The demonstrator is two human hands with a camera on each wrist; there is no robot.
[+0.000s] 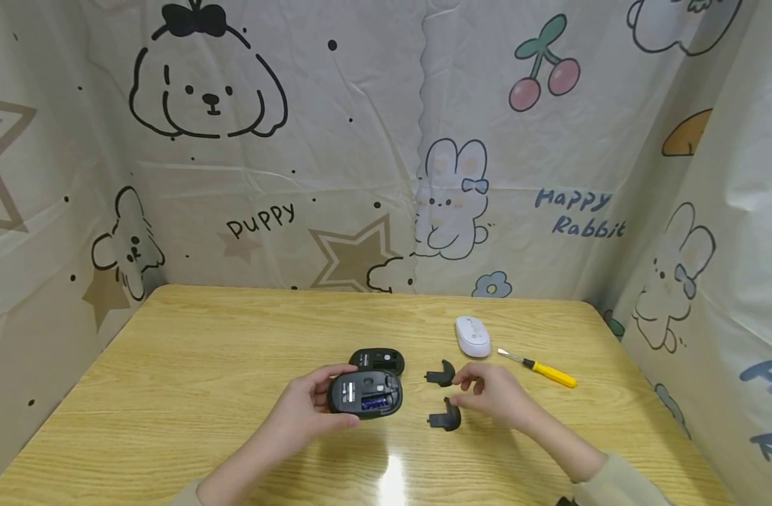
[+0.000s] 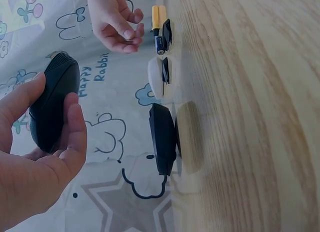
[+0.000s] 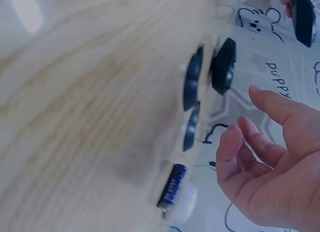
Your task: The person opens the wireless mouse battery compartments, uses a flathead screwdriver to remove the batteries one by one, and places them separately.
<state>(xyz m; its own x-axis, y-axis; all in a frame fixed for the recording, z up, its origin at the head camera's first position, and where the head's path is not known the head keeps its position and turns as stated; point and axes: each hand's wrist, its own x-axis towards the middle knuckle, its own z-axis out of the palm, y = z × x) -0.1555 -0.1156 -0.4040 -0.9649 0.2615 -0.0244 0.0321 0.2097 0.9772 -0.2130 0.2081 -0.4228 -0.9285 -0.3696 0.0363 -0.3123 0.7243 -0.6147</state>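
Note:
My left hand [image 1: 301,407] grips a black computer mouse [image 1: 354,406] with its underside up, thumb and fingers along its edges, raised off the table. A blue battery [image 1: 376,403] lies in its uncovered compartment. On the table behind it, another black mouse [image 1: 368,358] lies underside up. My right hand [image 3: 272,159] hovers with fingers loosely bent, and nothing shows between them. In the head view it is just right of two black battery covers, a far one [image 1: 441,374] and a near one [image 1: 445,417]. A loose battery [image 3: 172,187] stands out on the table in the right wrist view.
A white mouse [image 1: 473,337] sits beyond the right hand. To its right lies a screwdriver with a yellow handle [image 1: 553,374]. The wooden table [image 1: 234,330] meets a printed cloth [image 1: 360,161] at the back and sides.

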